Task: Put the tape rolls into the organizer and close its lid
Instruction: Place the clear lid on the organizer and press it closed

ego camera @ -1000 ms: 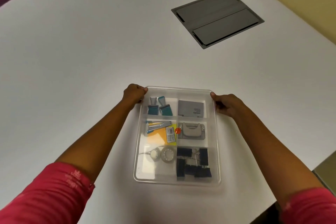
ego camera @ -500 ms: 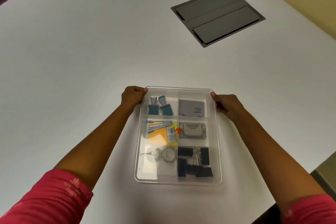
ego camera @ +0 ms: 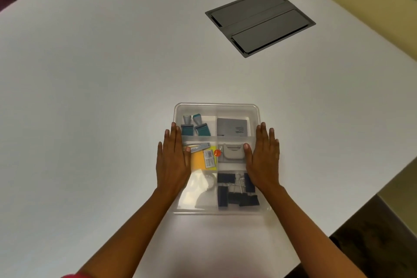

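- Clear plastic compartment organizer [ego camera: 216, 106] sits near the white table's [ego camera: 90, 97] front edge, lid on.
- Left hand [ego camera: 172, 160] and right hand [ego camera: 262, 158] — both spread flat on the lid.
- Uneven pressing may leave one corner unlatched.

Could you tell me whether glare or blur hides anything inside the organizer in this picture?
Head view: pale glare on the organizer lid washes out the near-left compartment, so the tape rolls barely show; wide-angle bending curves the table edge; elsewhere sharp.

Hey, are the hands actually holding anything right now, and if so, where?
Nothing is gripped. The left hand and right hand lie flat, fingers straight, pressing on the clear lid of the organizer along its left and right sides.
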`<state>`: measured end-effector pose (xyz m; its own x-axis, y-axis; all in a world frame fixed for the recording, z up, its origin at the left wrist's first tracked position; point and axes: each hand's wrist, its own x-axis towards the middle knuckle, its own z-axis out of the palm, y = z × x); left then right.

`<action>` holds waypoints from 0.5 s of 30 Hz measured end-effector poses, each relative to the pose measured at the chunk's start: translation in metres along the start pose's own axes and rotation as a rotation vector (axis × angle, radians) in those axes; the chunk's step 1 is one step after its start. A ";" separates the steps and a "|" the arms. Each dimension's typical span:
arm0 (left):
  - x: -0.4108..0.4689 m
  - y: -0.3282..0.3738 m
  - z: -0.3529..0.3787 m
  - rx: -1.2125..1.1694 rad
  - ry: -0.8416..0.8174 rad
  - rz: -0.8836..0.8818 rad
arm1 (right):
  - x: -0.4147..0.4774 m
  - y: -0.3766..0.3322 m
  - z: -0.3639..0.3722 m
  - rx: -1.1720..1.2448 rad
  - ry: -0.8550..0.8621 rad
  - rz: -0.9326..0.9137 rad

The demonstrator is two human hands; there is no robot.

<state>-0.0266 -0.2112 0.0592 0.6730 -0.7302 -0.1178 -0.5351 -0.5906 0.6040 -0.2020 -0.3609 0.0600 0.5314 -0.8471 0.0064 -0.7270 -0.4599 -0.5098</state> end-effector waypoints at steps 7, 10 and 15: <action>0.001 -0.002 0.005 -0.019 0.029 0.033 | 0.002 0.009 0.013 -0.007 0.002 0.009; 0.001 -0.003 0.003 0.085 0.026 0.037 | 0.000 0.010 0.008 0.045 0.004 0.001; -0.023 -0.011 0.008 0.026 0.018 -0.018 | -0.037 0.010 0.002 0.070 0.054 0.010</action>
<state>-0.0401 -0.1900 0.0491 0.6915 -0.7133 -0.1144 -0.5356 -0.6125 0.5813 -0.2278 -0.3331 0.0528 0.4981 -0.8658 0.0466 -0.6992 -0.4329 -0.5689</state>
